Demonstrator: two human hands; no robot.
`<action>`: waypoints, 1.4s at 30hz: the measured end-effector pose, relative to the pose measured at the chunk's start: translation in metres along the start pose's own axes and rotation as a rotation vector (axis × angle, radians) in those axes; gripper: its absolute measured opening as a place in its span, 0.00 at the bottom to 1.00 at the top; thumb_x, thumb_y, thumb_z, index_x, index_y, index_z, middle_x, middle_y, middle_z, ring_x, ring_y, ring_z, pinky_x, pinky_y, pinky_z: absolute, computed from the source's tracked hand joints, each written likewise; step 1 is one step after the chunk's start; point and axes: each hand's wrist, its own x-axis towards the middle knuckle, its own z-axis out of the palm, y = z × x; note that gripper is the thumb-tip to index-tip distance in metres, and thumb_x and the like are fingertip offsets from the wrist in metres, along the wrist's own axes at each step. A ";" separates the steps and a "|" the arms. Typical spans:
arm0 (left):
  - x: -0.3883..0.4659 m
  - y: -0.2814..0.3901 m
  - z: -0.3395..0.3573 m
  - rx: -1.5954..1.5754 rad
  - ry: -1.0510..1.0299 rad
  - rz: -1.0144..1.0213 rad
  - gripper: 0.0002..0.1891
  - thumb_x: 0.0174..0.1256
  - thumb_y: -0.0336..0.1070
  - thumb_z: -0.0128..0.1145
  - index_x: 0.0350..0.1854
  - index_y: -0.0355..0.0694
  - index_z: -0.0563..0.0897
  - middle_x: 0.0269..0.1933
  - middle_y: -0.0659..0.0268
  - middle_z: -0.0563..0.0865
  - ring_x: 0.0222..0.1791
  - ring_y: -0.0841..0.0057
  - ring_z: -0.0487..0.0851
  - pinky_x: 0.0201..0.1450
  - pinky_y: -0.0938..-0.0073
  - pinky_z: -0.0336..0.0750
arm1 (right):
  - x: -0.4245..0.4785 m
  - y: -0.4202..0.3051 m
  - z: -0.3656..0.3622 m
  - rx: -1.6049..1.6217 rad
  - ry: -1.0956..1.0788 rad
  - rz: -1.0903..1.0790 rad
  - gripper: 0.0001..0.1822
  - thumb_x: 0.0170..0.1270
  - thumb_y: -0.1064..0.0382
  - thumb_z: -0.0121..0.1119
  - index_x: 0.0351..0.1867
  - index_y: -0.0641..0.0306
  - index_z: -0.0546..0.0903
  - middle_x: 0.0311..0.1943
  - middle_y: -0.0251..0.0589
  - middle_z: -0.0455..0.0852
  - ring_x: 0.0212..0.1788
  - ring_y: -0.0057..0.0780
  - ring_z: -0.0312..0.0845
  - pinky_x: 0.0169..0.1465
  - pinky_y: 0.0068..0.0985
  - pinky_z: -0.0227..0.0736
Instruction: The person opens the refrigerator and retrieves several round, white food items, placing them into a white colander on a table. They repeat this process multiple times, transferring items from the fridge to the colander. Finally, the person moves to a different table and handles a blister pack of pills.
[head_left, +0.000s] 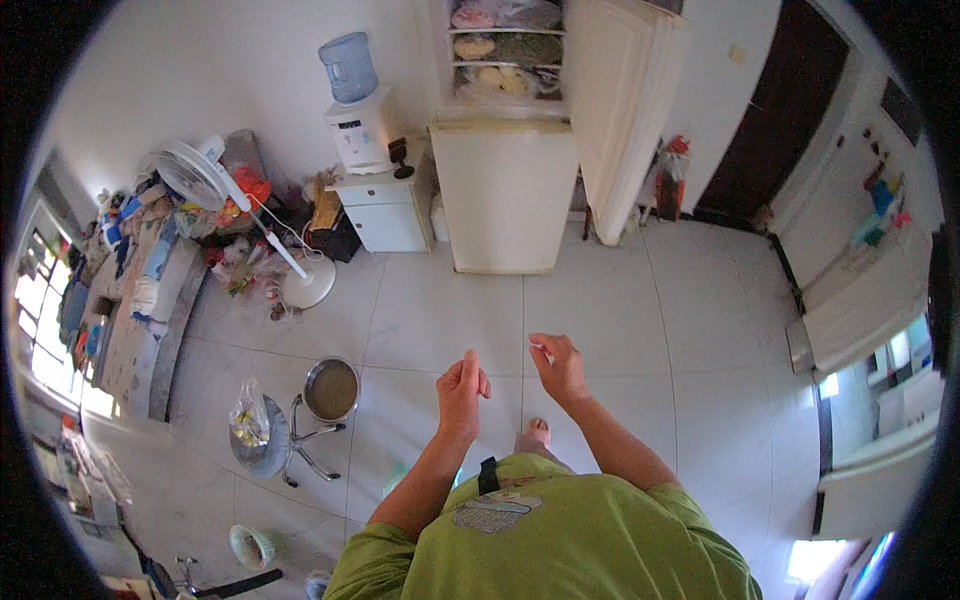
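Observation:
Both of my hands are raised over the tiled floor in front of my green shirt (547, 547). My left hand (461, 394) has its fingers curled in and the thumb pointing up; I see nothing in it. My right hand (561, 369) is loosely bent, thumb and forefinger apart, with no object visible in it. Ahead of them stands a cream refrigerator (502, 199). Its upper door (626, 112) hangs open to the right, and the lower door is closed. Bagged food (506, 79) fills the shelves inside. Neither hand touches the refrigerator.
A small cabinet (385, 225) with a water dispenser (360, 139) stands left of the refrigerator. Further left are a floor fan (309, 283) and a cluttered sofa (124, 341). Near my left side, a metal basin (332, 388) stands beside a round stool (259, 454) bearing a plastic bag (250, 416).

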 end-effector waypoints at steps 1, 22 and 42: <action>0.014 -0.001 0.005 -0.003 0.040 0.004 0.22 0.68 0.46 0.47 0.13 0.44 0.63 0.14 0.72 0.63 0.16 0.82 0.61 0.21 0.77 0.59 | 0.025 0.012 0.007 0.000 0.007 -0.040 0.09 0.53 0.68 0.60 0.38 0.61 0.80 0.29 0.43 0.81 0.31 0.34 0.77 0.34 0.28 0.73; 0.392 0.044 0.047 0.242 -0.025 0.042 0.17 0.68 0.45 0.47 0.23 0.39 0.73 0.23 0.67 0.76 0.25 0.80 0.74 0.29 0.78 0.67 | 0.411 0.148 0.151 -0.012 0.215 0.047 0.10 0.58 0.61 0.58 0.39 0.59 0.80 0.30 0.42 0.81 0.31 0.33 0.76 0.36 0.28 0.72; 0.707 0.050 0.124 1.261 -0.352 0.871 0.29 0.48 0.32 0.59 0.57 0.39 0.69 0.64 0.48 0.61 0.63 0.49 0.59 0.66 0.56 0.54 | 0.655 0.209 0.209 -0.629 -0.049 0.090 0.20 0.53 0.55 0.59 0.49 0.56 0.76 0.42 0.44 0.80 0.44 0.46 0.73 0.43 0.47 0.66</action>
